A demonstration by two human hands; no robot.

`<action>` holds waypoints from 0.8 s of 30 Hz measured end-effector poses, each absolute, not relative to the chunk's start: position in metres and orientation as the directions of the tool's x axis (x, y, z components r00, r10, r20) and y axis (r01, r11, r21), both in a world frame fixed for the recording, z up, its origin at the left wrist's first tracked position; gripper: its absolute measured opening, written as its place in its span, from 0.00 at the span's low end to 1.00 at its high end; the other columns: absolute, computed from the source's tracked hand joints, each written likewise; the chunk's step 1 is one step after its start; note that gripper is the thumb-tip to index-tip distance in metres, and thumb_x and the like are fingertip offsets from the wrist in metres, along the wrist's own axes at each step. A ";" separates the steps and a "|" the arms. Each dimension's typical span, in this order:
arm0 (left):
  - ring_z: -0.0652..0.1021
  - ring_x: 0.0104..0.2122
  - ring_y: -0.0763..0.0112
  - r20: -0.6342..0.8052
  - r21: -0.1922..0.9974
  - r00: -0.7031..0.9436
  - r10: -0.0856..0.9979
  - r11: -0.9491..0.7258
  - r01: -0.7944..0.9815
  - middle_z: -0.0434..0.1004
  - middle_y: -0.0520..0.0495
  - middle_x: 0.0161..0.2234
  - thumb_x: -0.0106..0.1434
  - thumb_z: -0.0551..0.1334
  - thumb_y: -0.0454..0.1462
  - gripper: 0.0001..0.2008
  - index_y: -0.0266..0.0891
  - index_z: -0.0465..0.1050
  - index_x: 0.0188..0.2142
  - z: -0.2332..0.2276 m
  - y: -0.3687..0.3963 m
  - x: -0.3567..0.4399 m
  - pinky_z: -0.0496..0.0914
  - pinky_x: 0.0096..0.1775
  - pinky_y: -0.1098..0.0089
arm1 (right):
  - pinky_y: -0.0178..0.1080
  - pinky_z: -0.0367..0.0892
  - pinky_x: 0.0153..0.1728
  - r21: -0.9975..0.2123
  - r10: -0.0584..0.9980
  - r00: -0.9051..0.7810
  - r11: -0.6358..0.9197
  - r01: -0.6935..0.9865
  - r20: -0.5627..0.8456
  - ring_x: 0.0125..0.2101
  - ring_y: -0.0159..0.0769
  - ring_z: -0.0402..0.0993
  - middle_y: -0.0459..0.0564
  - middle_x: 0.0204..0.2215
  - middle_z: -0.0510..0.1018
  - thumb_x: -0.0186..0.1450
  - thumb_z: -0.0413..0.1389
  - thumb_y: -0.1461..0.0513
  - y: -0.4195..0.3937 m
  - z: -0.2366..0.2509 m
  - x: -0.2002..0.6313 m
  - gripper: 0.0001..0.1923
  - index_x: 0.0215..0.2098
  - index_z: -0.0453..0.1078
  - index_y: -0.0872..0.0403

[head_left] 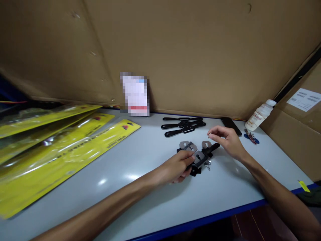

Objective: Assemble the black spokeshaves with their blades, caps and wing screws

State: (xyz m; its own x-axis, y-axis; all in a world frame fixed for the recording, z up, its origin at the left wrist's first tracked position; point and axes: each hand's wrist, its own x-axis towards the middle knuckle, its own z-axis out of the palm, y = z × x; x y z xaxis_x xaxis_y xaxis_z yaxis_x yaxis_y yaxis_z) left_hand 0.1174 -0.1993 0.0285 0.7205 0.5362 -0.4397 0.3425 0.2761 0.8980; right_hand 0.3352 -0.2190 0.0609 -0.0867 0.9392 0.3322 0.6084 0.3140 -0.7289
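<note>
My left hand (182,164) is wrapped round one handle of a black spokeshave (208,153), holding it tilted with its other handle pointing up to the right. A grey metal blade (198,157) with a slot lies on its body. Around and beneath it are more slotted blades (206,144), black metal caps (196,171) and small shiny screws (207,164). To the right of the held tool, my right hand (227,140) hovers above the table, thumb and fingertips drawn together. Whether something tiny sits between those fingertips I cannot make out.
Several black spokeshave bodies (184,126) lie behind my hands. Yellow blister packs (82,152) are piled on the left. At the back right are a dark phone (231,126), a white bottle (259,115) and keys (251,137). Cardboard walls (188,60) enclose the table (120,197).
</note>
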 end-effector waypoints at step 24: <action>0.51 0.12 0.80 -0.301 0.927 0.638 0.709 0.374 0.022 0.54 0.63 0.15 0.69 0.52 0.42 0.09 0.43 0.57 0.32 0.028 -0.198 0.114 0.42 0.18 0.73 | 0.37 0.58 0.30 -0.163 0.969 -0.039 0.081 0.983 0.245 0.30 0.37 0.71 0.49 0.30 0.78 0.66 0.55 0.63 -0.210 0.050 0.357 0.07 0.33 0.75 0.53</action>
